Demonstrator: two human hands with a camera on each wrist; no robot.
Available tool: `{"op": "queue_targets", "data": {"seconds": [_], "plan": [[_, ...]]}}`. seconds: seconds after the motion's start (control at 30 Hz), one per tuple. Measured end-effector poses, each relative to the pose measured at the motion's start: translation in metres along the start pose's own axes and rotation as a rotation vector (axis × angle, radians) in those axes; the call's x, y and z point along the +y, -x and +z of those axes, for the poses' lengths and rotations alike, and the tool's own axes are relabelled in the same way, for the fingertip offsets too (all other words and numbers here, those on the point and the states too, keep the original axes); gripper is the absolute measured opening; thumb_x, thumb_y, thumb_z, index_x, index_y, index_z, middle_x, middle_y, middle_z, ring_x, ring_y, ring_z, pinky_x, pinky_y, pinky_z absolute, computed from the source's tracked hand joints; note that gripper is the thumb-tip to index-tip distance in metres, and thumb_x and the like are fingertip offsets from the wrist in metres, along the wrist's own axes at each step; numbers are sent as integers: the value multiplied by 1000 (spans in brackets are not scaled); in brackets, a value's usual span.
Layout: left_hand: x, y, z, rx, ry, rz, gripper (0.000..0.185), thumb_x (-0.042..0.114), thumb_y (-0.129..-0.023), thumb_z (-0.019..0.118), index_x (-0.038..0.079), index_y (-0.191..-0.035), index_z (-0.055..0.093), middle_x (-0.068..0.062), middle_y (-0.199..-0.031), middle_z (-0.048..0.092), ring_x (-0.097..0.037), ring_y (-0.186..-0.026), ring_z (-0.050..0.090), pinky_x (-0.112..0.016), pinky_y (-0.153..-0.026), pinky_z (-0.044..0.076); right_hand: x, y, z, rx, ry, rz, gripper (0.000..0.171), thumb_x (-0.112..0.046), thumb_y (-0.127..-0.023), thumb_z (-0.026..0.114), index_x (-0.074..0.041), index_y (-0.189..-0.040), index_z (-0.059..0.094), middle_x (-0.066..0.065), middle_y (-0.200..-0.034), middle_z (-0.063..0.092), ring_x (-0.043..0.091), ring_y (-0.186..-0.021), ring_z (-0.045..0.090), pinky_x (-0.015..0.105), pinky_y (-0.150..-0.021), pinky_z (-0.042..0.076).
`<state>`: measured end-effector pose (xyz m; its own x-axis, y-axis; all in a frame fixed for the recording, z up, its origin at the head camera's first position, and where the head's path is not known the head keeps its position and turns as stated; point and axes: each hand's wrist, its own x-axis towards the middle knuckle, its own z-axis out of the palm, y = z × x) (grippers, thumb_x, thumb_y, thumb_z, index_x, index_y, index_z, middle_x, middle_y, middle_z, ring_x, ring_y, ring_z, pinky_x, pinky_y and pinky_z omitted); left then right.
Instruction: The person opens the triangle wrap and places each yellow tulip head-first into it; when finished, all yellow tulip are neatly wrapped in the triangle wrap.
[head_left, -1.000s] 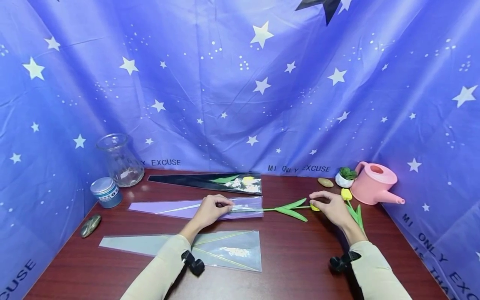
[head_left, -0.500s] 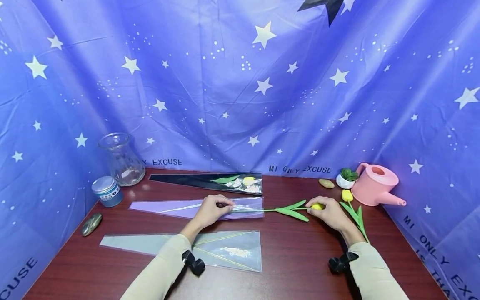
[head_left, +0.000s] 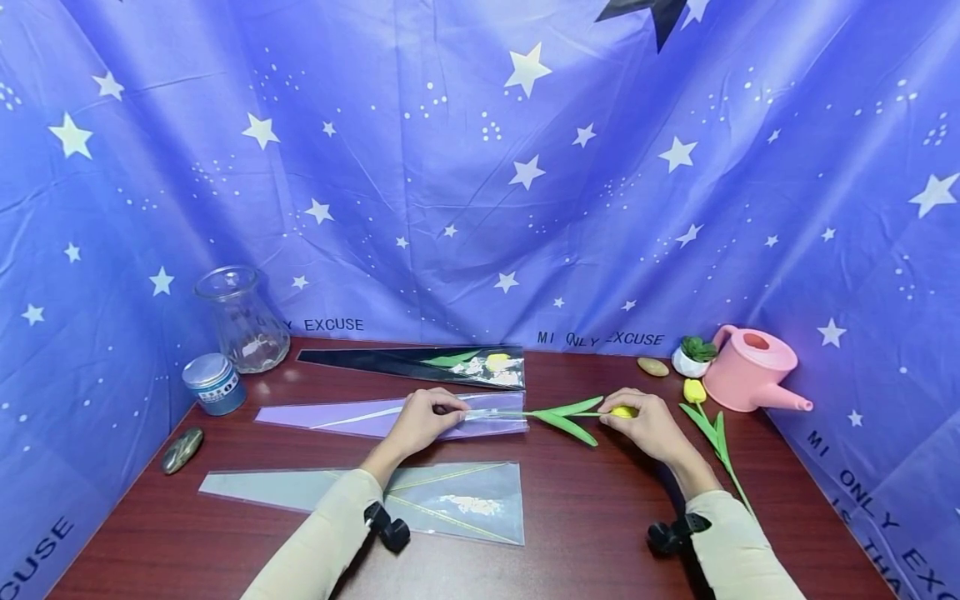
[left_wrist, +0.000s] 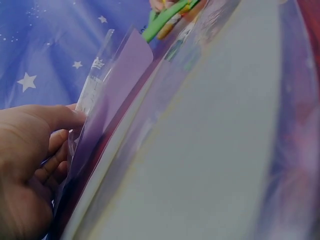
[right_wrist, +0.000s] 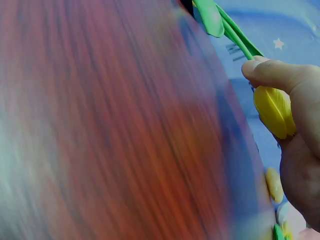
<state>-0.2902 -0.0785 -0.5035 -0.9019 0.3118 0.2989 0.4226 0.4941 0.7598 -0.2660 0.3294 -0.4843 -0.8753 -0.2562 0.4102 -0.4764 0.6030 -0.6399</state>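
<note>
A purple flower sleeve (head_left: 352, 417) lies across the table's middle, and my left hand (head_left: 423, 418) pinches its wide mouth; the left wrist view shows the thumb (left_wrist: 60, 116) on the clear film of the sleeve (left_wrist: 117, 75). My right hand (head_left: 647, 425) grips the yellow bud (head_left: 622, 412) of an artificial tulip. Its green stem and leaves (head_left: 566, 414) point left, and the stem end reaches into the sleeve's mouth. In the right wrist view the yellow bud (right_wrist: 274, 111) sits between thumb and fingers.
A black sleeve (head_left: 408, 363) with a yellow tulip inside lies behind, a clear sleeve (head_left: 442, 500) in front. A second loose tulip (head_left: 705, 417) lies right. Glass vase (head_left: 242, 320), tin (head_left: 213, 383), stones (head_left: 181, 450), small potted plant (head_left: 693, 354) and pink watering can (head_left: 750, 367) line the edges.
My right hand has moved left with the tulip, sliding its stem further into the purple sleeve. The left hand has stayed on the sleeve's mouth.
</note>
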Motion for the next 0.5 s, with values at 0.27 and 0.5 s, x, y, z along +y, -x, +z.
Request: {"op": "queue_targets", "data": {"seconds": [0.27, 0.5], "plan": [[4, 0, -1, -5, -37, 17, 11, 16, -90, 80, 25, -96, 85, 8, -99, 78, -11, -95, 72, -23, -84, 52, -16, -9, 19, -20, -32, 1, 14, -3, -82, 85, -15, -89, 81, 4, -95, 76, 15, -95, 67, 12, -82, 47], [8, 0, -1, -24, -29, 37, 11, 15, -90, 79, 22, -97, 85, 7, -99, 78, -11, -94, 70, -22, -81, 52, -28, -17, 43, -52, -46, 31, 15, -6, -83, 84, -19, -89, 81, 0, -96, 76, 16, -95, 67, 17, -82, 49]]}}
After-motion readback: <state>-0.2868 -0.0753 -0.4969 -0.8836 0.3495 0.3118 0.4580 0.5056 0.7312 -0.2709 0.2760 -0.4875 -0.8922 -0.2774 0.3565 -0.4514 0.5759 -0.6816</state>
